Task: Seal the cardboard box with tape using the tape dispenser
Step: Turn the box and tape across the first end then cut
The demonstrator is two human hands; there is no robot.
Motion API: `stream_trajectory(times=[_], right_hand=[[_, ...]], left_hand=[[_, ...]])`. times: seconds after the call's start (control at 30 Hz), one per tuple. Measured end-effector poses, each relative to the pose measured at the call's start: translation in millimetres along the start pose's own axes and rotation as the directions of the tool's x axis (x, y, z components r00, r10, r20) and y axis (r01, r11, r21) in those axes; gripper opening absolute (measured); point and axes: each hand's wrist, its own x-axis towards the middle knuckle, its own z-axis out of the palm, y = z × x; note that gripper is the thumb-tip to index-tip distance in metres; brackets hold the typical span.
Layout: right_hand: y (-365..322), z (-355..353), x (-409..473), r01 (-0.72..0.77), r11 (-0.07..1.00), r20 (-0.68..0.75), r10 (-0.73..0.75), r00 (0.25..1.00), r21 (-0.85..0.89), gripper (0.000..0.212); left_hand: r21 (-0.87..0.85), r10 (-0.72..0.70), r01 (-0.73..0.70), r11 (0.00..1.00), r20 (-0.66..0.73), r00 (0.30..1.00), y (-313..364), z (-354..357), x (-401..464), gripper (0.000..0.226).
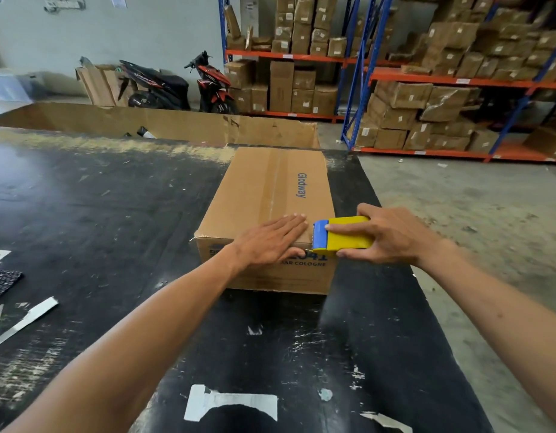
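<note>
A closed cardboard box [264, 189] printed "Glodway" lies lengthwise on the black table [114, 214], with clear tape running down its middle seam. My left hand [270, 242] lies flat, fingers together, on the box's near top edge over the seam. My right hand [386, 237] grips a yellow and blue tape dispenser [340, 235] at the box's near right corner, its blue blade end pointing toward my left fingertips.
A large open cardboard bin [176, 123] stands behind the table. Tape scraps [233, 401] stick to the tabletop near me, and a dark mat [1, 282] lies at the left edge. Racks of boxes [442, 89] and two parked scooters [183, 85] stand beyond. Concrete floor lies right.
</note>
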Motion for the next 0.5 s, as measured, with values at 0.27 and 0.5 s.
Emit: stream_trajectory(times=[0.27, 0.5], right_hand=[[28.2, -9.6, -26.8, 0.05, 0.998, -0.007, -0.05, 0.999, 0.041, 0.063], [42.1, -2.2, -51.7, 0.068, 0.997, -0.017, -0.069, 0.997, -0.022, 0.057]], left_hand=[[-0.092, -0.013, 0.011, 0.996, -0.012, 1.0, -3.1, -0.2, -3.2, 0.088], [-0.069, -0.007, 0.005, 0.998, -0.03, 1.0, -1.4, -0.3, -2.7, 0.074]])
